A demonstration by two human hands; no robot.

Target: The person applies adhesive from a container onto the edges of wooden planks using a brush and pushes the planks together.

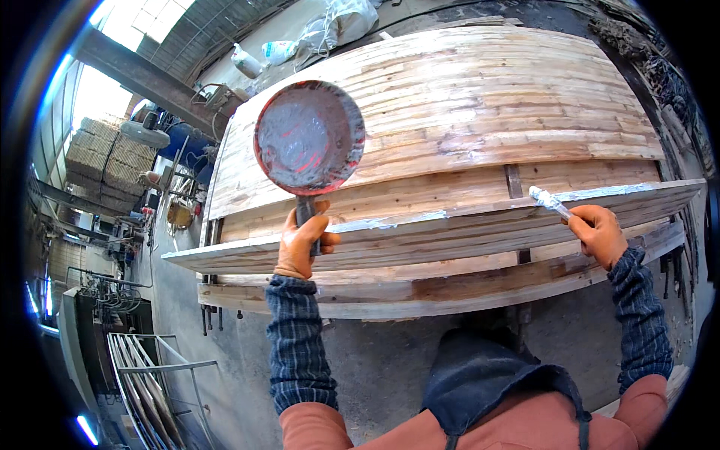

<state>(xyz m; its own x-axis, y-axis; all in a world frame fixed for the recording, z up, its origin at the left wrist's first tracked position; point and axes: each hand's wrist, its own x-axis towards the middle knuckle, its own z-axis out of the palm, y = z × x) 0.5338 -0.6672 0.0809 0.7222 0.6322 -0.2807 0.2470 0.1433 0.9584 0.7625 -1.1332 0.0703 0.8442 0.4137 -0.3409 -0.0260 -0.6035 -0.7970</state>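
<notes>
My left hand [304, 240], in an orange glove, grips the handle of a round red pan [309, 138] coated with grey paste, held up over the stacked boards. My right hand [600, 234], also gloved, holds a small scraper [549, 201] smeared with grey paste, its tip on the front edge of a long wooden board [450, 225]. A streak of grey paste runs along that edge. Beneath and behind lies a wide stack of jointed wooden panels [465, 97].
Lower boards [420, 289] jut out under the stack. A metal rack [150, 382] stands at the lower left on the concrete floor. Stacked crates [101, 161], a fan and machinery sit at the far left. White sacks [330, 30] lie beyond the panels.
</notes>
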